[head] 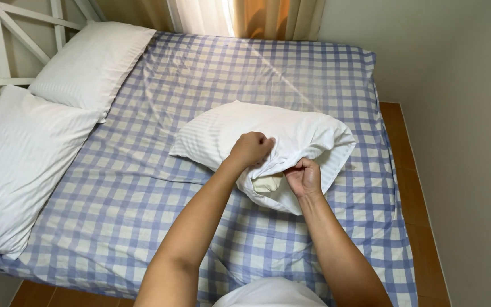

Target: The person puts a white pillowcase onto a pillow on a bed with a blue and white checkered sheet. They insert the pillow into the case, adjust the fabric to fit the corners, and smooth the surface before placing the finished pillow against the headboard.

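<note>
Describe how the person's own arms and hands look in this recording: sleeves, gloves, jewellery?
Both forearms are bare, with no sleeves in view. The left hand and right hand wear no gloves; no rings, watch or bracelet show. A white garment shows at the bottom edge.

a bed (143, 216) is carrying everything, its blue and white checked sheet (291, 74) lying slightly wrinkled over the whole mattress and reaching down over the near edge. two white striped pillows are resting at the left end by the white headboard (7, 51), the far pillow (92, 62) lying just beside the near pillow (18, 165) and seeming to overlap its corner. a third white striped pillow (245, 128) is lying well apart from them near the middle of the bed, its open case end bunched up toward the near side.
</note>
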